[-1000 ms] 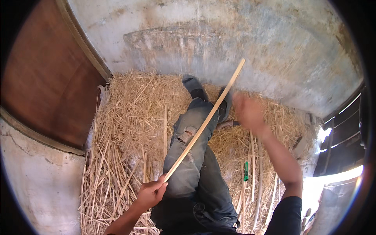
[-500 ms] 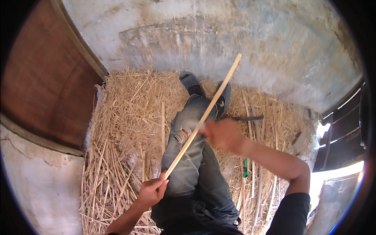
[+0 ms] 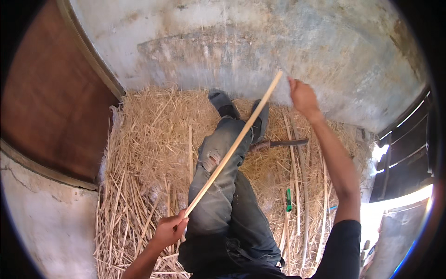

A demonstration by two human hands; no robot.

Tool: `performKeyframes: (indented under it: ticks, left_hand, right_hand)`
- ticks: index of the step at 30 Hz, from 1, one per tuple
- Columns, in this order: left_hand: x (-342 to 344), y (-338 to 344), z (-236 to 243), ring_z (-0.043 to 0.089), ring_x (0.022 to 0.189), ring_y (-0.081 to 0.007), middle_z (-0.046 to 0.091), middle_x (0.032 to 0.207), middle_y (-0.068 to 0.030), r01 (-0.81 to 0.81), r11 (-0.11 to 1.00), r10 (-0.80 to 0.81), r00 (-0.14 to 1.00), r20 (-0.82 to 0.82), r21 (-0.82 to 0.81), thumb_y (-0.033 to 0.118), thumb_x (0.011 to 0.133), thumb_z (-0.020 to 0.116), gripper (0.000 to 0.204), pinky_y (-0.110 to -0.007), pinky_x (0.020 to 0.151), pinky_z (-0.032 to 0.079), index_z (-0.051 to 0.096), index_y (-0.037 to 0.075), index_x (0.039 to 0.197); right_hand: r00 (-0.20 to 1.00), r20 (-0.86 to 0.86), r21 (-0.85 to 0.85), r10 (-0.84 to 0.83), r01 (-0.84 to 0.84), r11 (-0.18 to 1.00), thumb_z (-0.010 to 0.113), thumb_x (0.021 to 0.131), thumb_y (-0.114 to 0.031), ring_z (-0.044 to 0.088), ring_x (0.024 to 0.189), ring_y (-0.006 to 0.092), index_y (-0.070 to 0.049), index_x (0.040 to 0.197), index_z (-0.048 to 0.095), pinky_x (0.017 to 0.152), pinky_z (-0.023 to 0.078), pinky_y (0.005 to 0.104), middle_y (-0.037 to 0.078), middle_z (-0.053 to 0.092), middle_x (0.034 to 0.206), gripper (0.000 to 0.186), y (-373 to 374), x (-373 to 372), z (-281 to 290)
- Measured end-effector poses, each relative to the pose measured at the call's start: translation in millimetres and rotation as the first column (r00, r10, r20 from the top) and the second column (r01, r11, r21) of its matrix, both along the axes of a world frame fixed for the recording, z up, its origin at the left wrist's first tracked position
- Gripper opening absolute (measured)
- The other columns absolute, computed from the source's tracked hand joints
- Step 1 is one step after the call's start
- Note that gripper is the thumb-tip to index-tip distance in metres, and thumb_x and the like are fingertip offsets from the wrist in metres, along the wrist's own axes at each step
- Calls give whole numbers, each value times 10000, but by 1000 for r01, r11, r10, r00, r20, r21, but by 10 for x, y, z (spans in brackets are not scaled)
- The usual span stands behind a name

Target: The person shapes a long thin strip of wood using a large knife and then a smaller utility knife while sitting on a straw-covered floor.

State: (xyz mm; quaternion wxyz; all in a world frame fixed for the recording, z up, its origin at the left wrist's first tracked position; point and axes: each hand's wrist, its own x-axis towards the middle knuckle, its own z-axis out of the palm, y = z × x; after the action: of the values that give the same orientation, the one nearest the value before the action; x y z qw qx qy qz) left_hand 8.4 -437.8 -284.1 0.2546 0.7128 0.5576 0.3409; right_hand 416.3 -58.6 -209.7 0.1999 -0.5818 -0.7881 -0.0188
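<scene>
A long, pale bamboo strip (image 3: 232,148) slants across my legs, its far end pointing toward the wall. My left hand (image 3: 169,230) is closed around its near end, beside my thigh. Just right of the strip's far end, apart from it, my right hand (image 3: 304,98) is raised with its fingers curled together. Whatever may be between those fingers is too small or hidden to make out. Below that hand, a machete (image 3: 289,142) with a dark blade lies on the straw by my lower leg.
Straw and loose shavings (image 3: 153,125) cover the floor, with cut strips (image 3: 127,209) heaped at left. A green-handled tool (image 3: 288,200) lies at right among long strips (image 3: 304,186). A stained wall (image 3: 195,51) rises ahead, and a brown panel (image 3: 51,102) stands at left.
My right hand has moved from the middle of the strip out past its far end, up and to the right. The left hand keeps its hold and has shifted slightly down and left.
</scene>
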Motion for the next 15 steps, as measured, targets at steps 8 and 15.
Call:
performKeyframes:
  ticks: [8,15]
  left_hand:
    - [-54,-181,-215,530,449,-133,575,594,-89,-49,998,48,998,-29,-40,73,873,713,367,-277,463,430,655,0,1227]
    - [70,-100,-13,515,518,-77,557,621,-43,-47,975,77,988,131,-215,75,936,640,555,-241,519,422,447,15,1453]
  right_hand:
    - [848,-528,-164,-44,-52,985,503,998,-484,642,691,345,34,932,656,686,495,445,203,659,743,544,-522,-650,215]
    - [641,-761,-347,-101,-271,898,667,938,-384,516,628,122,29,958,660,614,437,318,33,573,650,413,-665,-823,247]
